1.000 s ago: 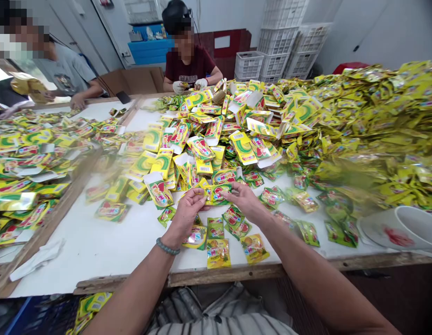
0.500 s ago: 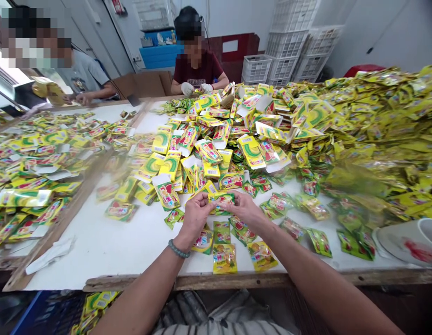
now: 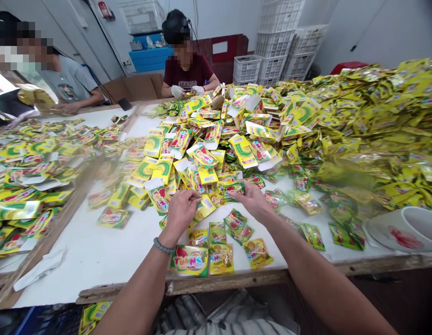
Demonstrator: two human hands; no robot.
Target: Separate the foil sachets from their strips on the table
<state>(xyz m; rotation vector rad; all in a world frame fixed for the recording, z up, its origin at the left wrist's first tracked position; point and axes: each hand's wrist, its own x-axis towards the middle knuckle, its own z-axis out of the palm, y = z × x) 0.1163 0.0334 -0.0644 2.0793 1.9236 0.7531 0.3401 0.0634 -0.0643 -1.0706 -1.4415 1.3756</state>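
Yellow card, far left: box heap (image 3: 18, 214), well out from the left hand's grip. Co-worker in grey (image 3: 69, 83) beyond it. Nearer, low and left of the grip: crumpled paper (image 3: 41, 270) on the white tabletop (image 3: 86, 260).

Left hand (image 3: 181, 211): fingers curled, thumb side turned in towards the yellow box (image 3: 204, 209). Fingertips at its left edge; whether they pinch it or merely rest there, cannot tell. Beyond this hand, the box pile (image 3: 205, 158); past that, a second co-worker (image 3: 184, 77), white gloves. Below the wrist, on the near side, a TWINS box (image 3: 189, 263) lies flat, long side roughly along the table edge.

Yellow box sits immediately right of the left grip, tilted, long axis slanting up and away to the right; far end shows a barcode. Left hand clearly the nearer. Green packet (image 3: 234, 188) lies beyond and to the right of it, long axis nearly crosswise, so the two axes look set at an angle, with a gap between.

Right hand (image 3: 253, 202): thumb against fingers, pinching the green packet at its right end. Near side of that grip: melon packets (image 3: 238, 226), then a pineapple packet (image 3: 257, 253).

Far right, well clear of the right grip: white cup (image 3: 393, 230), lying tilted, mouth outward. Behind it, the packet heap (image 3: 376, 121), slumping towards the table.
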